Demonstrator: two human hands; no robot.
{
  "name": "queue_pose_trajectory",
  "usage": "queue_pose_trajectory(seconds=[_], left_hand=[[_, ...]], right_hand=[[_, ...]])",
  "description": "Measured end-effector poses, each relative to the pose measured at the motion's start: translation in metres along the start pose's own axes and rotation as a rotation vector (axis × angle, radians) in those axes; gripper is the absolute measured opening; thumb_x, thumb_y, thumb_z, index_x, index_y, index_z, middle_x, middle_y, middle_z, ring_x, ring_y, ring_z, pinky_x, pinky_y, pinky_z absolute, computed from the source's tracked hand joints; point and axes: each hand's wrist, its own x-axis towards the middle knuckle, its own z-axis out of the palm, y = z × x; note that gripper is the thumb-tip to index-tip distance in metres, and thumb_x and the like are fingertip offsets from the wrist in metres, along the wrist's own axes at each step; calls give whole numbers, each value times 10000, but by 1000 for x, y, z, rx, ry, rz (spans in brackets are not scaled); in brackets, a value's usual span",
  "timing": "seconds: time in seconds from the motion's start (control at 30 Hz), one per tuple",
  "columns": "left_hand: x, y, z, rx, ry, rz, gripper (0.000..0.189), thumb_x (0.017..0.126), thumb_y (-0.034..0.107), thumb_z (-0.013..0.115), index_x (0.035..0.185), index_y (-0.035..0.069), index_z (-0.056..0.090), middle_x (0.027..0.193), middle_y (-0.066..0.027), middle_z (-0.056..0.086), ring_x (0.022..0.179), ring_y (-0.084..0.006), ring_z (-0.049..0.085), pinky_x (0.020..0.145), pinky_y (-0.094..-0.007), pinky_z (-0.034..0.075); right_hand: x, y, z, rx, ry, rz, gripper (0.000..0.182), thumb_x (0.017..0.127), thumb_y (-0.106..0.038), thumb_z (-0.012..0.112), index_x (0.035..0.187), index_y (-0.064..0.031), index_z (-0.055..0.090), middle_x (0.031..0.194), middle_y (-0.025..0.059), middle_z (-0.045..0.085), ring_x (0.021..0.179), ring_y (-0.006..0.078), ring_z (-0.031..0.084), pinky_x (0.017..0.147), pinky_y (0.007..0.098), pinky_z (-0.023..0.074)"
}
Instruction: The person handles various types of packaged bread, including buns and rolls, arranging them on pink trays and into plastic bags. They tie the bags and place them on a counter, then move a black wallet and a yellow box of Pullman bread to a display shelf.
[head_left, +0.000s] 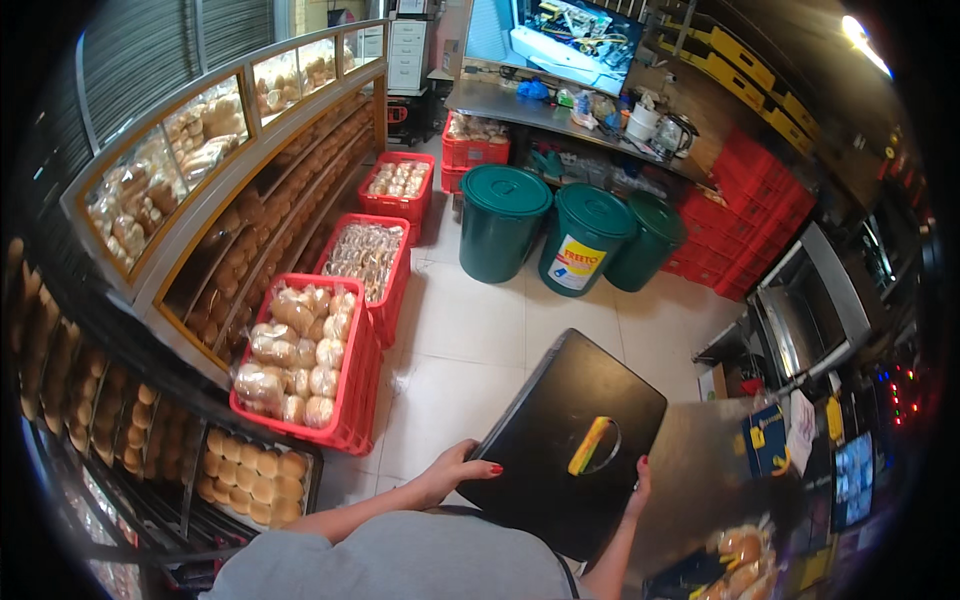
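A black laptop (562, 420), its lid down, is held in front of my body between my two hands. My left hand (454, 472) grips its left edge, with the thumb lying on top. Along the right edge rests my right hand (640, 486), its thumb up and most of its fingers hidden under or behind the laptop. On the lid lie a yellow-green strip (589, 445), which looks like a roll or folded piece, and a thin ring-shaped thing (616, 448) beside it.
Red crates of bagged bread (349, 405) stand at left beside a glass display case (251, 97). Green lidded bins (504, 225) stand ahead, before a metal counter (495, 101). At right are a metal table (675, 457), an oven-like unit (806, 307) and stacked red crates (757, 202).
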Motion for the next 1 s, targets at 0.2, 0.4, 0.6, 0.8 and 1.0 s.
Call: queue_pose_trajectory(seconds=[0.2,0.4,0.6,0.8,1.0], left_hand=[[118,62,-62,-190,117,-21,590,760,381,676,1102,-83,548,1025,-133,573,995,-180,521,887,-281,389],[264,143,-136,-187,148,-2,677,763,388,673,1159,-132,494,1035,-167,593,964,-198,559,857,-293,423],[395,228,-185,-169,109,-34,672,769,381,673,1161,-132,490,1044,-173,598,963,-201,568,859,-291,433],[557,301,-235,-202,85,-32,582,787,341,666,1135,-98,506,1017,-159,604,967,-189,564,857,-288,437],[679,388,-277,-325,105,-47,556,798,284,648,1158,-109,492,1046,-156,612,961,-201,585,849,-300,462]], right_hand=[[171,26,119,-231,-20,97,281,892,-298,618,1057,-71,629,1033,33,640,919,146,599,838,286,469],[326,60,213,-198,45,111,315,879,-334,624,1047,-68,630,995,56,650,870,172,620,779,290,494],[462,72,271,-135,-5,204,390,870,-358,630,1106,-49,611,1023,78,642,903,190,615,807,299,492],[634,117,330,-218,12,103,440,875,-370,622,1152,-29,594,1087,71,626,998,172,588,906,297,450],[784,158,376,-77,-28,200,361,910,-330,588,1127,-42,604,1073,39,637,964,135,607,883,284,461]])
